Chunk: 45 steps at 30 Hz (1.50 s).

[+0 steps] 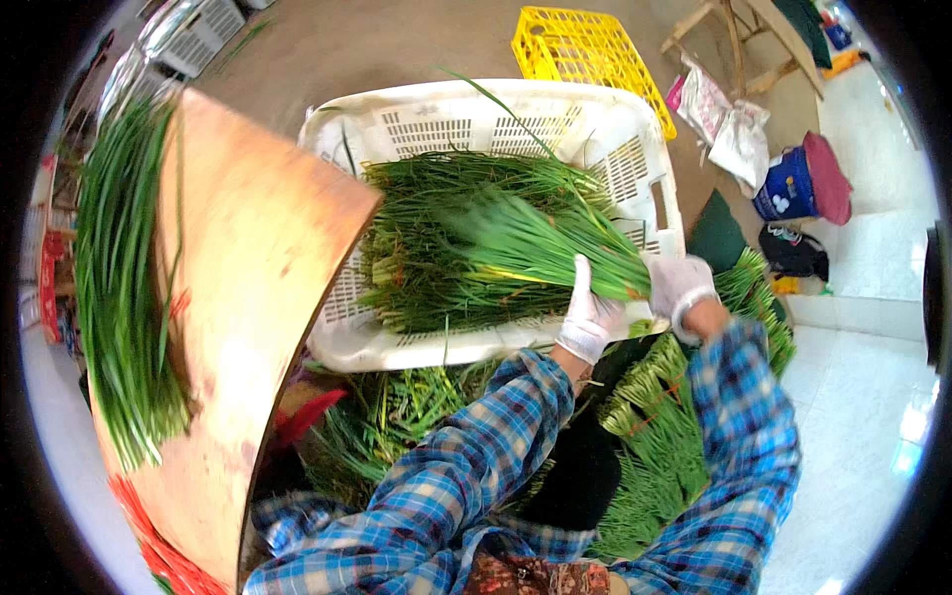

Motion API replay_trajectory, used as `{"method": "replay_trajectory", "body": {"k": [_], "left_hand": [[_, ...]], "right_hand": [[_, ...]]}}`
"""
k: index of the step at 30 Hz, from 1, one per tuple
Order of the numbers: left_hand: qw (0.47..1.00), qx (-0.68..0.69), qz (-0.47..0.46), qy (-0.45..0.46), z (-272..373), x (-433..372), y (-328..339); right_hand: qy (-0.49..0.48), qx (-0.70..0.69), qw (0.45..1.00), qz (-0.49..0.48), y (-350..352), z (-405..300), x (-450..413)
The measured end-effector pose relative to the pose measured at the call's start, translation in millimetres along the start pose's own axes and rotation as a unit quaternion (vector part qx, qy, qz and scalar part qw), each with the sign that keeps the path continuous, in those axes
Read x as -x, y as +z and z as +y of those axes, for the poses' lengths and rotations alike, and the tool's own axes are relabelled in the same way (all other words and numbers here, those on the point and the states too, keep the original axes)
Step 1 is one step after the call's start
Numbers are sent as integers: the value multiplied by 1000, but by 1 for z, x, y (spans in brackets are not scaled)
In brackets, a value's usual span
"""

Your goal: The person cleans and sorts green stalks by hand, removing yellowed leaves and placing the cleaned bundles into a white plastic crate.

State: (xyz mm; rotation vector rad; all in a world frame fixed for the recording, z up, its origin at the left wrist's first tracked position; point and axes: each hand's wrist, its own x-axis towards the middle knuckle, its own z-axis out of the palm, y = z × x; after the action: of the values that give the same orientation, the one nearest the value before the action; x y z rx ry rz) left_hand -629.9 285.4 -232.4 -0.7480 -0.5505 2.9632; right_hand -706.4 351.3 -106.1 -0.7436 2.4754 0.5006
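A loose bunch of long green leaves, seemingly garlic chives (554, 242), lies over the near right part of a white plastic basket (446, 359). My left hand (593, 312), in a white glove, holds the bunch from below with the thumb up along its near side. The gloved right hand (680, 286) is closed around the stem end, beside the basket's right rim. The leaf tips point left and are blurred. Beneath them the basket holds a thick layer of darker green bunches (446, 245), some with orange-red ties. My fingers under the leaves are hidden.
On the left a wooden board (253, 216) carries another bunch of chives (123, 282) and red ties (167, 535). Stacked tied bunches (654, 439) and loose leaves (401, 405) lie near my body. A yellow crate (595, 44) and a blue bucket (788, 182) stand beyond.
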Motion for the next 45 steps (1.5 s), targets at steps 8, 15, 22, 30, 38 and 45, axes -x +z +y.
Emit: {"method": "replay_trajectory", "body": {"k": [8,15,22,30,38,45], "left_hand": [[963,-104,-230,-91,-75,174,108],[887,-163,-431,-28,-66,346,182],[852,-273,-426,137,36,493,157],[926,-32,-275,255,143,573,6],[929,-33,-267,256,153,585,-29],[937,-3,-307,165,157,601,-44]], "right_hand": [[114,97,950,275,-74,-35,250],[187,85,881,427,-123,-131,401],[49,34,849,525,-123,-279,447],[-228,127,873,413,-37,-408,390],[-368,-93,890,254,-50,-392,414],[-309,-639,704,-43,-49,-360,324]]}}
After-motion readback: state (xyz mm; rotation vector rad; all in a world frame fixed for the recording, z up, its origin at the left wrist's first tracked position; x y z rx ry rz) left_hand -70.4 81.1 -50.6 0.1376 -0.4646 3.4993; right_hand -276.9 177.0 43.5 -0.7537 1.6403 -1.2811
